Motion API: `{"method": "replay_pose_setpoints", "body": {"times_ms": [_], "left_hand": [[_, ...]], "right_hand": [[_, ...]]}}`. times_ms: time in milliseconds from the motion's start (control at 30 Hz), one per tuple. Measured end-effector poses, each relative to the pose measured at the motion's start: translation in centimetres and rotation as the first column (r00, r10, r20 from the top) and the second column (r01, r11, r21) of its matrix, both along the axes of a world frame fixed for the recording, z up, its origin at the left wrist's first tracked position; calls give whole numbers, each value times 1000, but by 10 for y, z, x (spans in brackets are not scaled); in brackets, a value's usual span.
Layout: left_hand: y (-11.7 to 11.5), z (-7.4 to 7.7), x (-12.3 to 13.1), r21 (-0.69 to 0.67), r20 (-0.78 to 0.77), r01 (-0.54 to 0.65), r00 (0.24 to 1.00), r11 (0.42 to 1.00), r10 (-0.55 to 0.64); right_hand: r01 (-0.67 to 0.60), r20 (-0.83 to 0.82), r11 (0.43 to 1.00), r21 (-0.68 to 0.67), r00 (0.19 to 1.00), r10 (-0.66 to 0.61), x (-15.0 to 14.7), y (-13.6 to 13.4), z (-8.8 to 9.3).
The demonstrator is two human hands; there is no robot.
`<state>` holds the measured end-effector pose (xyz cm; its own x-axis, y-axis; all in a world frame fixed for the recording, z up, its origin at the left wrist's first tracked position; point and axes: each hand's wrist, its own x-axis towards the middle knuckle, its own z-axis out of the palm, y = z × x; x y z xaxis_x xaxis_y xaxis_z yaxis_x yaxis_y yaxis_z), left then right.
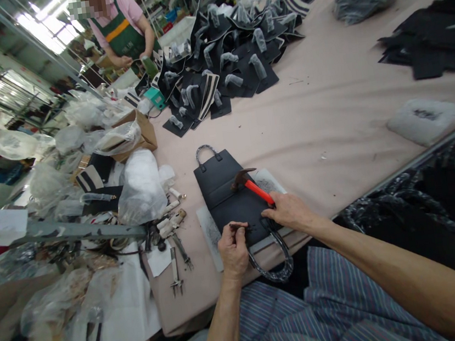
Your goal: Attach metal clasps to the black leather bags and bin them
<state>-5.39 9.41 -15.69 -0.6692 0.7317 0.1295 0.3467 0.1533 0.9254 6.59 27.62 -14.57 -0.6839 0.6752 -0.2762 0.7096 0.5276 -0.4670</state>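
A black bag panel (224,190) lies flat on a pale speckled slab (268,179), with one wrapped handle at its far end and another wrapped handle (279,274) hanging over the table's near edge. My right hand (288,210) grips a hammer (259,191) by its red handle; the dark claw head is over the middle of the panel. At the panel's near left, my left hand (233,247) pinches a small thin dark piece close to the handle's base. What that piece is I cannot make out.
Black panels with plastic-wrapped handles (234,59) are heaped at the back. Dividers (176,273) and other tools lie left, beside plastic bags (140,184). More black pieces (438,34) lie at the right. A person in a green apron (123,34) stands across the table.
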Motion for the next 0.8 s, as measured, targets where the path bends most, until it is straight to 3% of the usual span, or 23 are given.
{"method": "replay_pose_setpoints", "body": {"times_ms": [233, 567, 667, 800], "left_hand": [[-2, -4, -1, 8, -7, 25, 1000, 1000, -25], [0, -11, 6, 25, -262, 78, 963, 997, -69], [-3, -15, 6, 12, -362, 130, 925, 991, -117], [-2, -15, 6, 20, -386, 146, 914, 989, -127]], "right_hand": [[3, 3, 1000, -5, 1000, -3, 0, -1, 2], [8, -71, 999, -54, 997, -12, 3, 0, 4], [-42, -146, 995, -90, 989, 29, 14, 0, 20], [-112, -305, 994, -3, 946, 105, 45, -5, 71]]}}
